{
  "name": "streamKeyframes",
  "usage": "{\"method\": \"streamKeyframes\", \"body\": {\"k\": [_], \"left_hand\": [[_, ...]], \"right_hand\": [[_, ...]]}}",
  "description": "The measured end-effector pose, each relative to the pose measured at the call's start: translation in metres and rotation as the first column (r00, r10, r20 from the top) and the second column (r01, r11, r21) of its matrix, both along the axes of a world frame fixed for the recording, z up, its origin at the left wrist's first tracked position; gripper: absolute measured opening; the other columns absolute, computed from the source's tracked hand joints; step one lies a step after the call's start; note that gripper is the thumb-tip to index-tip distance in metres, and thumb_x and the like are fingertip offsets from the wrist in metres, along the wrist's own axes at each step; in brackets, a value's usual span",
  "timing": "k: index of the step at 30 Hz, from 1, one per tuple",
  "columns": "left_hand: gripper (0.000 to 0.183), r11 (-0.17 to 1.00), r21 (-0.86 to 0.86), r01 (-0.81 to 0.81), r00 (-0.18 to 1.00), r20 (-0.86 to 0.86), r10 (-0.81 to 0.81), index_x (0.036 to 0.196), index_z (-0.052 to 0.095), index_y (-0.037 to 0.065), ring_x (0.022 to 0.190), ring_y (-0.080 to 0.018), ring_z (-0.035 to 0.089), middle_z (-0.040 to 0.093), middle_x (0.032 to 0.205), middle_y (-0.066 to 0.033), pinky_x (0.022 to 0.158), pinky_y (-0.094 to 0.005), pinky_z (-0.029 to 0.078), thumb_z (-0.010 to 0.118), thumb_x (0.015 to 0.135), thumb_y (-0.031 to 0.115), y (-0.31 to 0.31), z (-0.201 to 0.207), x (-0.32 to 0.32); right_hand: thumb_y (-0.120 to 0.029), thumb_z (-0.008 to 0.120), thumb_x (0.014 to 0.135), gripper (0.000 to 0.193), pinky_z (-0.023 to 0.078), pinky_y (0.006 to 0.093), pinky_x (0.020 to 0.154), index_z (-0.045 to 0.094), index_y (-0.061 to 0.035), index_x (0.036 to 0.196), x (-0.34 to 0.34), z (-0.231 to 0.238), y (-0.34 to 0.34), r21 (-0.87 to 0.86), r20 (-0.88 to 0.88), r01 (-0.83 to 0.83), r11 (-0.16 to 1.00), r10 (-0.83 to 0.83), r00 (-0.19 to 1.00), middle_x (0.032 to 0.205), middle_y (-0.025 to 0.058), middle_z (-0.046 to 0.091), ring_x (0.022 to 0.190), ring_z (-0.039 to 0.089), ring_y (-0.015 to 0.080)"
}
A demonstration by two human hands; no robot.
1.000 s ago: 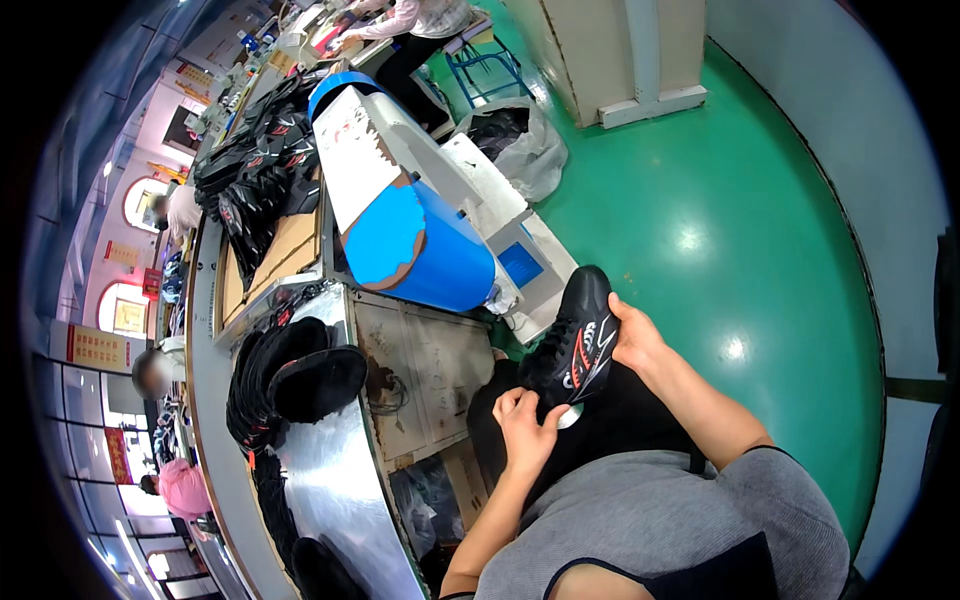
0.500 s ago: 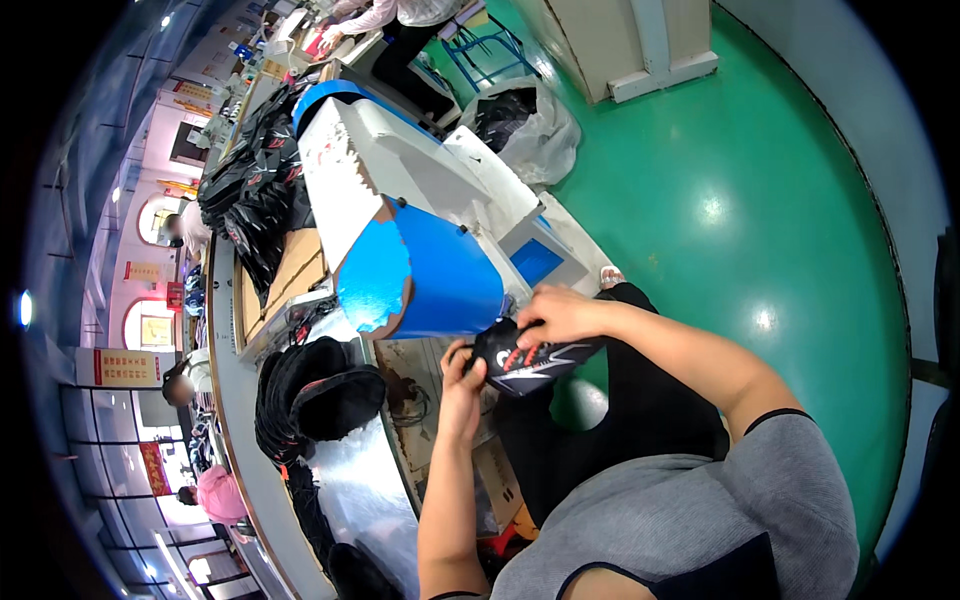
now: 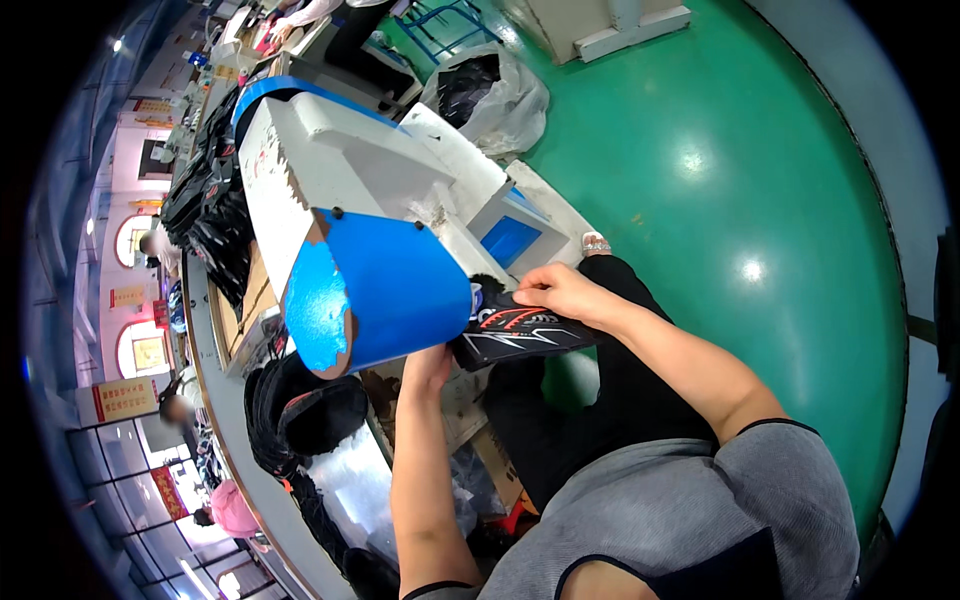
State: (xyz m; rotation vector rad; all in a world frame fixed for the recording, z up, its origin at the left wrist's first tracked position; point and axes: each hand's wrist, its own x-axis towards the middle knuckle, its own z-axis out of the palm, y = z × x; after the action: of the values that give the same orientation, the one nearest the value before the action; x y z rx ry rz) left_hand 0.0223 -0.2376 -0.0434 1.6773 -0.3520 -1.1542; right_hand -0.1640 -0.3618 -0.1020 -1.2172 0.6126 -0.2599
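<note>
A black shoe upper (image 3: 525, 335) with red stripes, white zigzag lines and a dark fuzzy lining lies beside the blue-and-white machine head (image 3: 400, 290). One end of it reaches up to the machine's blue cover. My right hand (image 3: 565, 292) pinches the upper's top edge between thumb and fingers. Beneath the cover's lower edge is my left hand (image 3: 430, 366), close to the upper's near end; its fingers are hidden by the machine.
Nested black fuzzy-lined uppers (image 3: 300, 410) rest on the shiny metal tabletop (image 3: 345, 480) at left. Behind the machine lies a heap of black pieces (image 3: 215, 210). A clear plastic bag (image 3: 515, 105) stands on the green floor (image 3: 720, 200). Other people sit along the bench.
The upper has turned and moved up against the machine. My left hand has slid left, under the blue cover. My right hand has shifted along the upper's edge. The view has shifted.
</note>
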Motion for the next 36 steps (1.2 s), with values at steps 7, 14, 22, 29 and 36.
{"method": "streamKeyframes", "body": {"k": [7,14,22,29,36], "left_hand": [[0.035,0.996,-0.016,-0.088,0.996,0.007,0.088,0.124,0.051,0.005,0.109,-0.0212,0.053,0.055,0.12,-0.0059,0.1,-0.0367,0.039,0.055,0.089,0.011,0.018,0.001,-0.009],[0.067,0.961,-0.011,-0.277,0.737,-0.644,0.205,0.129,0.048,0.008,0.119,-0.0252,0.05,0.053,0.13,-0.0104,0.101,-0.0407,0.038,0.046,0.088,0.061,0.132,-0.014,-0.017],[0.045,0.919,-0.165,-0.358,0.804,-0.556,0.214,0.125,0.05,0.0,0.107,-0.0262,0.058,0.059,0.118,-0.0122,0.097,-0.0417,0.044,0.06,0.088,0.024,0.138,0.023,-0.056],[0.046,0.906,-0.356,-0.229,0.971,-0.15,0.186,0.127,0.046,0.0,0.11,-0.0237,0.057,0.057,0.121,-0.0112,0.098,-0.0377,0.043,0.061,0.083,0.0,0.084,0.012,-0.059],[0.036,0.914,-0.301,-0.272,0.962,-0.094,0.255,0.121,0.05,0.001,0.104,-0.0189,0.058,0.059,0.115,-0.0077,0.091,-0.0318,0.045,0.06,0.087,0.003,0.036,-0.014,-0.059]], "right_hand": [[-0.028,0.062,0.085,0.028,0.044,0.0325,0.062,0.065,-0.0004,0.081,0.019,-0.004,-0.024,-0.292,0.04,-0.15,0.944,0.169,0.985,0.067,0.0103,0.061,0.065,0.058,0.0192],[-0.023,0.062,0.087,0.02,0.042,0.0309,0.085,0.064,-0.0048,0.094,-0.026,0.005,0.023,-0.404,0.253,-0.387,0.829,0.508,0.824,0.096,0.0104,0.056,0.1,0.053,0.0211],[0.001,0.06,0.074,0.033,0.042,0.0368,0.09,0.063,-0.0069,0.105,-0.014,0.016,0.065,-0.793,0.285,0.003,0.609,0.367,0.885,0.107,0.0048,0.061,0.107,0.049,0.0261],[-0.006,0.061,0.088,0.031,0.043,0.0233,0.051,0.051,0.0006,0.117,0.011,0.033,0.063,0.112,0.186,-0.091,0.99,0.069,0.98,0.089,0.0071,0.058,0.063,0.055,0.0102],[-0.004,0.065,0.083,0.035,0.036,0.0234,0.044,0.046,0.0044,0.112,0.023,0.012,0.044,0.174,0.156,0.103,0.979,-0.131,0.979,0.077,0.0039,0.048,0.055,0.05,0.0092]]}}
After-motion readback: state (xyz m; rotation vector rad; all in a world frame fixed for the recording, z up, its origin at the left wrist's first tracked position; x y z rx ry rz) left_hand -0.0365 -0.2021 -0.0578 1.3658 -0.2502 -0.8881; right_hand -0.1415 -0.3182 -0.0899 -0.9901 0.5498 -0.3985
